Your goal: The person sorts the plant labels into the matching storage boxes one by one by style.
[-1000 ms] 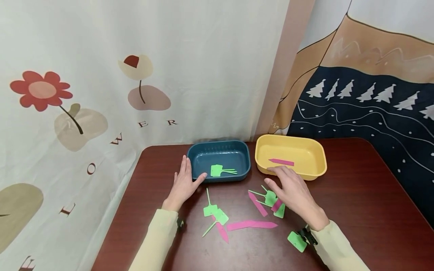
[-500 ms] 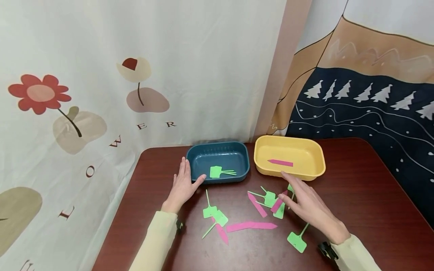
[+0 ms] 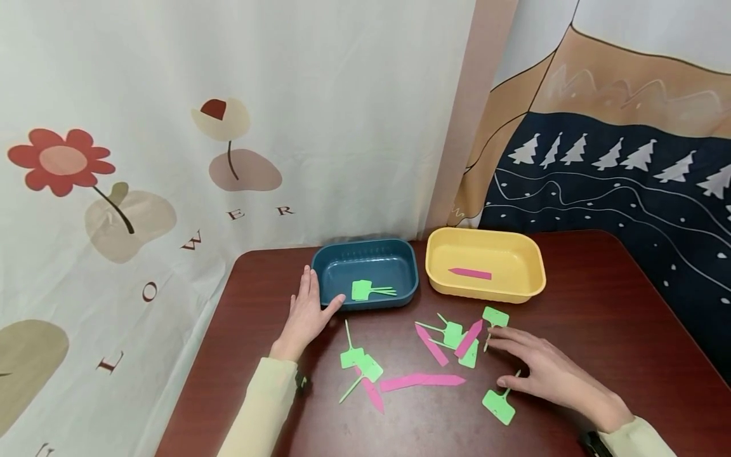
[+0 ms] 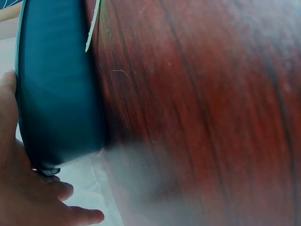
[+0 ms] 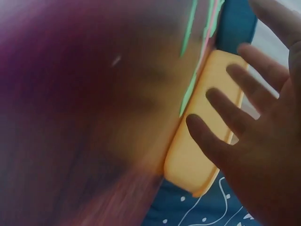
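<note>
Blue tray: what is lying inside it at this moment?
Inside the blue tray lie green plant tags, apparently two stacked, stems pointing right. The left hand rests against its outer left wall. Anything beneath the tags is covered.

A dark red wooden table (image 3: pixel 599 317) is filling the lower view. Behind it, a pale curtain (image 3: pixel 228 114) printed with flowers and letters is hanging, and a tan and navy cloth (image 3: pixel 617 171) with white trees is draping the right. Soft, even light is falling across everything.
</note>
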The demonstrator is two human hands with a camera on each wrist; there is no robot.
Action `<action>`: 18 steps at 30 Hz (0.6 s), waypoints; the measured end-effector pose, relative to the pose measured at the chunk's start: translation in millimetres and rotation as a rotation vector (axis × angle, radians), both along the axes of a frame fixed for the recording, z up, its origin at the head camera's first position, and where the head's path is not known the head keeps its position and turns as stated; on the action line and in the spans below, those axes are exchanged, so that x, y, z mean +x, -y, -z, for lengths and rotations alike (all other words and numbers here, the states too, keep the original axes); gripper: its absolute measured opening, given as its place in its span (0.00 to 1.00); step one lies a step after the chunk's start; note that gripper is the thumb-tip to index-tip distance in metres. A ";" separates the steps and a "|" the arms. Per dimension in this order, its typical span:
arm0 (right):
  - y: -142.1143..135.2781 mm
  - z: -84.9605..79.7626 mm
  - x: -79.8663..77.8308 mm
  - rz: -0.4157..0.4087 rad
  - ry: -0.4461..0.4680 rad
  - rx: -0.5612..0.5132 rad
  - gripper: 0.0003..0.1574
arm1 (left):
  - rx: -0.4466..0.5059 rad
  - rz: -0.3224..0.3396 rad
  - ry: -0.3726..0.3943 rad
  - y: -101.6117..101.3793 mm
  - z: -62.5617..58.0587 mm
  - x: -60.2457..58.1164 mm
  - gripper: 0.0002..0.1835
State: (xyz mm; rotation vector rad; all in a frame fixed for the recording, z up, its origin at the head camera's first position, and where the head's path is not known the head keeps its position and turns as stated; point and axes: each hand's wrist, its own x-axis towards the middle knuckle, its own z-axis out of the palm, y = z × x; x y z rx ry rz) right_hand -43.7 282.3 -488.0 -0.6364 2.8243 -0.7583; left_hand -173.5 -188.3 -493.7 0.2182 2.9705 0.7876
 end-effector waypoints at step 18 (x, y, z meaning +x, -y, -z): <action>-20.1 19.9 9.2 -0.145 -0.122 0.025 0.22 | -0.001 0.001 0.005 -0.1 -1.1 0.1 0.60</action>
